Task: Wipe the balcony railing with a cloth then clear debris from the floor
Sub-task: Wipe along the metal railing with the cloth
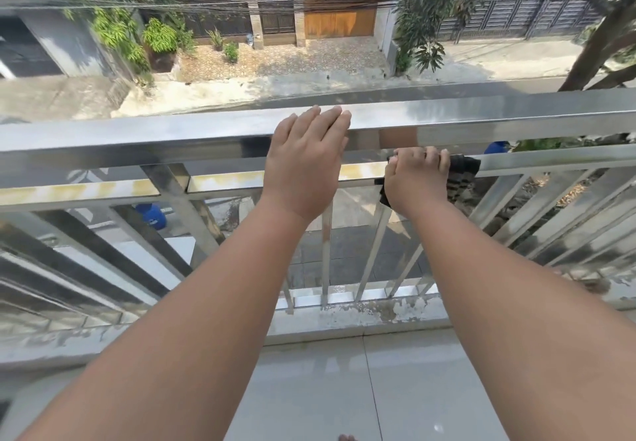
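Observation:
A shiny steel balcony railing (137,134) runs across the view, with a wide top bar and a thinner second bar (550,161) below it. My left hand (306,165) lies flat over the top bar, fingers draped across it and holding nothing. My right hand (416,179) is closed around a dark striped cloth (463,173) and presses it onto the second bar, just right of my left hand. Part of the cloth hangs below my palm. The grey tiled balcony floor (344,389) is beneath my arms.
Vertical and slanted steel balusters (373,251) fill the space under the bars. A low concrete curb (361,316) with peeling paint carries the railing. Yellowish stains mark the second bar on the left (103,189). My toes (346,438) show at the bottom edge. A street lies far below.

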